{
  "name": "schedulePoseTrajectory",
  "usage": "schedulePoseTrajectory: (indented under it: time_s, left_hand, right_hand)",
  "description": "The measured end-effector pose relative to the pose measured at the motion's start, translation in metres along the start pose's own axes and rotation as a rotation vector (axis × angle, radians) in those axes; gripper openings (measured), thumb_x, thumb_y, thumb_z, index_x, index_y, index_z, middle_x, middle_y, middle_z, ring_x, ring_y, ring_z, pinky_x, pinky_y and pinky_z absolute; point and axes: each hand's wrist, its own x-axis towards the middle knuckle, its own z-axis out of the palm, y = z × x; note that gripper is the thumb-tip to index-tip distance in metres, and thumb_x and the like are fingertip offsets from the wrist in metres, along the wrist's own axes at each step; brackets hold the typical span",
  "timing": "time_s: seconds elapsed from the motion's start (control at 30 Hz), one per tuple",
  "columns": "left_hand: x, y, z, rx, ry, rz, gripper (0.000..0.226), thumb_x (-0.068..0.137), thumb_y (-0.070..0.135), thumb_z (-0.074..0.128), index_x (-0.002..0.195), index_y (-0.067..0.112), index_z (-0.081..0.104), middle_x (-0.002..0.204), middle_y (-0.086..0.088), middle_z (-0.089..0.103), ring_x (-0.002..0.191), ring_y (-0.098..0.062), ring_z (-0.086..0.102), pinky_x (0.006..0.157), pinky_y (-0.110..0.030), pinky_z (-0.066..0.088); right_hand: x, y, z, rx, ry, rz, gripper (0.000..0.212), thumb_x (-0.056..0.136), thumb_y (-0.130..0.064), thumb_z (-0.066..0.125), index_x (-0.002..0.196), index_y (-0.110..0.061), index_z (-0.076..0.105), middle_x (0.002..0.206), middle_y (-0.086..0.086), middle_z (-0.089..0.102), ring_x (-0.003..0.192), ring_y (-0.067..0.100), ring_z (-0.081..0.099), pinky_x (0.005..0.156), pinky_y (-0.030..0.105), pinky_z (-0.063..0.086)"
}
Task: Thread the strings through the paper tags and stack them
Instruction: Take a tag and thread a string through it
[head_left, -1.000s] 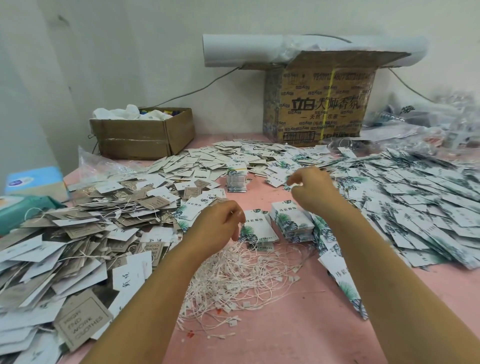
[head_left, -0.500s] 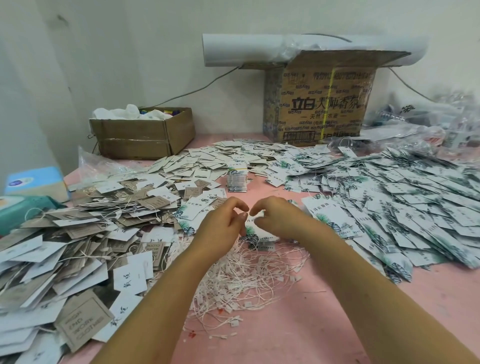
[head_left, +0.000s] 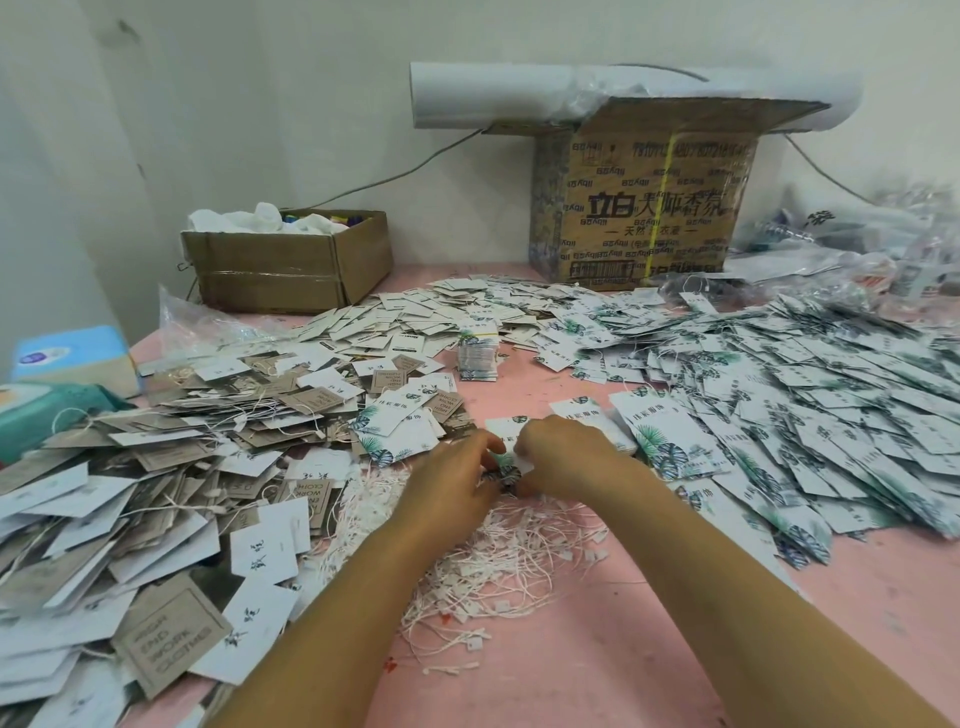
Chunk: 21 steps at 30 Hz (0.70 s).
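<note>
A heap of white strings (head_left: 498, 551) with small plastic ends lies on the pink table (head_left: 649, 649) in front of me. Just beyond it, my left hand (head_left: 452, 475) and my right hand (head_left: 563, 460) meet over a small pile of white tags with green leaf prints (head_left: 506, 434). Both hands pinch one leaf tag (head_left: 506, 470) between their fingertips; the tag is mostly hidden, and whether a string is in my fingers I cannot tell. A short bundled stack of leaf tags (head_left: 475, 358) stands farther back.
Loose brown and white tags (head_left: 156, 493) cover the left side, leaf tags (head_left: 805, 415) the right. An open cardboard box (head_left: 291, 260) sits back left, a tall printed carton (head_left: 644, 202) with a white roll back centre. Tissue packs (head_left: 67, 358) lie far left.
My right hand came back from the far leaf tags to meet my left hand. Both then dropped lower onto the small pile at the edge of the strings.
</note>
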Motion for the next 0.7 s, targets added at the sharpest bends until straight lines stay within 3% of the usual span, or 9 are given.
schedulePoseTrajectory:
  time_s: [0.13, 0.27, 0.37, 0.47, 0.53, 0.6, 0.7]
  left_hand:
    - [0.0028, -0.0058, 0.0005, -0.158, -0.011, -0.063, 0.024, 0.086, 0.012, 0.065, 0.095, 0.034, 0.060, 0.094, 0.016, 0.060, 0.089, -0.008, 0.055, 0.073, -0.020, 0.042]
    - [0.0025, -0.0081, -0.0018, -0.269, -0.040, -0.129, 0.042, 0.085, 0.004, 0.064, 0.069, 0.043, 0.064, 0.080, 0.019, 0.062, 0.073, -0.009, 0.060, 0.059, -0.022, 0.049]
    - [0.0028, -0.0098, -0.0023, -0.258, -0.058, -0.151, 0.054, 0.081, -0.009, 0.054, 0.053, 0.036, 0.067, 0.066, 0.012, 0.066, 0.062, -0.013, 0.061, 0.050, -0.024, 0.048]
    - [0.0018, -0.0076, -0.0038, -0.258, -0.055, -0.156, 0.058, 0.073, -0.016, 0.043, 0.044, 0.029, 0.064, 0.051, 0.013, 0.061, 0.043, 0.000, 0.052, 0.040, -0.017, 0.039]
    - [0.0005, -0.0053, -0.0044, -0.268, -0.066, -0.163, 0.055, 0.070, -0.017, 0.038, 0.042, 0.024, 0.061, 0.045, 0.016, 0.058, 0.033, 0.000, 0.044, 0.036, -0.014, 0.033]
    - [0.0001, -0.0046, -0.0044, -0.271, -0.071, -0.160, 0.052, 0.070, -0.015, 0.037, 0.042, 0.023, 0.060, 0.046, 0.017, 0.058, 0.035, 0.000, 0.045, 0.037, -0.014, 0.034]
    - [0.0008, -0.0048, -0.0025, -0.305, -0.028, -0.151, 0.047, 0.078, -0.008, 0.039, 0.051, 0.025, 0.060, 0.058, 0.009, 0.064, 0.052, -0.006, 0.056, 0.049, -0.019, 0.041]
  right_hand:
    - [0.0006, 0.0052, -0.0014, 0.063, -0.037, -0.003, 0.036, 0.075, -0.024, 0.074, 0.105, -0.009, 0.061, 0.102, 0.008, 0.061, 0.089, 0.025, 0.057, 0.071, 0.031, 0.046]
    - [0.0022, 0.0090, 0.0010, 0.081, -0.040, -0.022, 0.034, 0.082, -0.011, 0.064, 0.115, -0.005, 0.060, 0.115, 0.012, 0.062, 0.102, 0.030, 0.058, 0.088, 0.042, 0.050]
    - [0.0014, 0.0078, 0.0009, 0.053, -0.034, -0.015, 0.033, 0.084, -0.006, 0.060, 0.117, -0.007, 0.059, 0.115, 0.012, 0.061, 0.098, 0.028, 0.059, 0.084, 0.038, 0.050]
    - [-0.0009, 0.0063, -0.0014, 0.019, -0.061, -0.021, 0.039, 0.080, -0.016, 0.071, 0.116, -0.008, 0.057, 0.110, 0.011, 0.062, 0.078, 0.023, 0.056, 0.071, 0.030, 0.045]
    - [-0.0006, 0.0067, -0.0016, -0.011, -0.047, -0.031, 0.038, 0.080, -0.018, 0.072, 0.114, -0.008, 0.058, 0.111, 0.011, 0.061, 0.087, 0.025, 0.059, 0.072, 0.030, 0.046]
    - [-0.0013, 0.0066, -0.0019, -0.011, -0.033, -0.026, 0.042, 0.080, -0.021, 0.072, 0.117, -0.007, 0.058, 0.112, 0.012, 0.061, 0.095, 0.027, 0.060, 0.078, 0.033, 0.049]
    - [-0.0036, 0.0057, -0.0062, 0.010, -0.028, -0.036, 0.034, 0.082, -0.019, 0.069, 0.112, -0.006, 0.061, 0.107, 0.011, 0.063, 0.090, 0.027, 0.062, 0.079, 0.035, 0.051]
